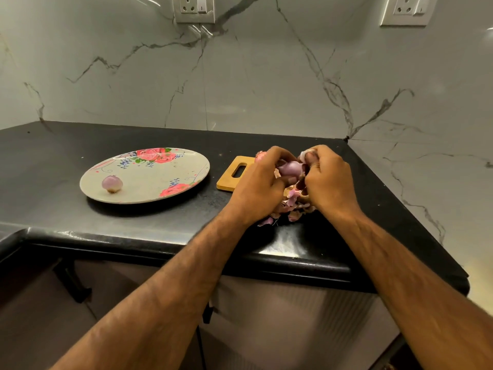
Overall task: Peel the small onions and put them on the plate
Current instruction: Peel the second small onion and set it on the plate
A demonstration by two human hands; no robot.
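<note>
- One peeled onion lies on the plate, near its front-left edge.
- Second onion half stripped, held over the cutting board; skins heaped on the bench.
- Left hand: grip curled round the second onion.
- Right hand: grip closed, pinching a skin flap.
- More peeling likely remains.

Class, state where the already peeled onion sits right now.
In the head view, the peeled onion lies on the near-left part of the flowered plate, well left of the wooden board.
</note>
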